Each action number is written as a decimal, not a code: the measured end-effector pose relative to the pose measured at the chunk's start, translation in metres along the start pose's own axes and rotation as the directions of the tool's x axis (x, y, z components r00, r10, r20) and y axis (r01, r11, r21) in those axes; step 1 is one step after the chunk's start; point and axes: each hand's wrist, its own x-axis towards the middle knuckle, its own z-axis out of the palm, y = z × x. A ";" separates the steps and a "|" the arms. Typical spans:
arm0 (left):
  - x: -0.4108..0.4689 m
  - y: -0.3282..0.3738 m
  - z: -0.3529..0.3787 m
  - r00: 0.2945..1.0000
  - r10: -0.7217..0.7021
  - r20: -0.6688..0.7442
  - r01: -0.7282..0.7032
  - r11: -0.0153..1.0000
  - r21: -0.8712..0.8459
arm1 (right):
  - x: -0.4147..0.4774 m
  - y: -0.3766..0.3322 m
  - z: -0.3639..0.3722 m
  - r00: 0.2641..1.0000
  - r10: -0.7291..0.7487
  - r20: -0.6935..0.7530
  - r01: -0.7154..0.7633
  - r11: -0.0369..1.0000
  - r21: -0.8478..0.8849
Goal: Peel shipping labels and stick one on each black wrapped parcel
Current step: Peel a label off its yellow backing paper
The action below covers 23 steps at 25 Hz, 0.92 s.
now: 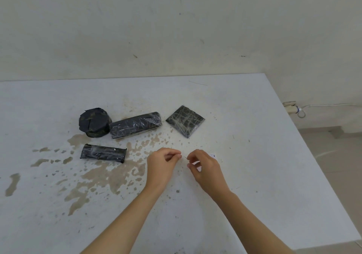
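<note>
Fingertips of both hands meet just right of frame centre; left hand (161, 162) has thumb and forefinger pressed together in a pinch, what they grip too small to tell; right hand (203, 165) curls its fingers around a white label sheet (198, 165), a corner of it showing past the knuckles at right; both forearms enter from the bottom edge. Four black wrapped parcels lie on the stained white table (254, 155), none showing a label: short bar parcel (103, 153) left of the hands; round parcel (95, 122) at centre left, touching the long parcel (135, 124) beside it; flat square parcel (185, 121) apart, above the hands. Wall socket (290, 107) at right edge.
</note>
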 end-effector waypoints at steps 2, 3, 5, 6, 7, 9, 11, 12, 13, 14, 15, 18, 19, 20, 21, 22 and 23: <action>0.004 0.005 -0.005 0.998 -0.040 0.037 0.040 0.999 0.000 | 0.005 -0.005 -0.002 0.999 0.037 -0.028 -0.037 0.999 -0.016; 0.005 0.007 -0.007 0.997 -0.054 0.056 0.054 0.999 -0.002 | 0.009 -0.008 -0.002 0.999 0.041 -0.035 -0.042 0.999 -0.032; 0.008 0.012 -0.011 0.995 -0.067 0.076 0.067 0.998 0.005 | 0.015 -0.012 -0.003 0.998 0.051 -0.031 -0.052 0.997 -0.053; 0.009 0.014 -0.014 0.996 -0.061 0.071 0.060 0.998 0.016 | 0.017 -0.014 -0.004 0.996 0.081 -0.030 -0.083 0.995 -0.050; 0.010 0.017 -0.017 0.998 -0.044 0.054 0.043 0.999 0.028 | 0.019 -0.015 -0.006 0.990 0.136 -0.029 -0.137 0.990 -0.023; 0.010 0.020 -0.022 1.000 -0.009 -0.002 0.009 0.999 0.036 | 0.026 -0.019 -0.014 0.957 0.290 0.004 -0.288 0.946 0.147; 0.009 0.021 -0.026 0.999 -0.041 -0.029 0.042 0.999 0.016 | 0.031 -0.025 -0.021 0.925 0.364 0.104 -0.377 0.863 0.336; 0.009 0.021 -0.027 0.996 -0.083 -0.016 0.083 0.997 -0.010 | 0.033 -0.028 -0.025 0.921 0.361 0.149 -0.390 0.834 0.391; 0.009 0.021 -0.027 0.992 -0.127 0.011 0.127 0.990 -0.053 | 0.035 -0.030 -0.027 0.918 0.351 0.187 -0.397 0.809 0.432; 0.009 0.021 -0.028 0.985 -0.164 0.044 0.168 0.980 -0.103 | 0.037 -0.032 -0.029 0.915 0.340 0.217 -0.403 0.794 0.455; 0.009 0.021 -0.029 0.980 -0.187 0.073 0.196 0.970 -0.142 | 0.037 -0.033 -0.030 0.910 0.336 0.243 -0.414 0.778 0.473; 0.008 0.023 -0.033 0.978 -0.185 0.095 0.201 0.958 -0.204 | 0.037 -0.034 -0.031 0.909 0.334 0.251 -0.416 0.776 0.474; 0.007 0.025 -0.034 0.979 -0.186 0.088 0.202 0.952 -0.230 | 0.036 -0.033 -0.030 0.933 0.306 0.189 -0.358 0.836 0.416; 0.007 0.026 -0.035 0.978 -0.194 0.079 0.208 0.943 -0.259 | 0.035 -0.033 -0.028 0.966 0.240 0.097 -0.258 0.915 0.311; 0.006 0.027 -0.035 0.976 -0.207 0.074 0.219 0.933 -0.287 | 0.034 -0.035 -0.026 0.990 0.143 0.019 -0.144 0.969 0.200; 0.006 0.029 -0.035 0.972 -0.220 0.081 0.234 0.919 -0.317 | 0.033 -0.037 -0.023 0.999 0.039 -0.035 -0.035 0.993 0.117; 0.006 0.031 -0.036 0.968 -0.231 0.100 0.252 0.903 -0.347 | 0.033 -0.039 -0.022 0.997 -0.043 -0.067 0.047 0.996 0.072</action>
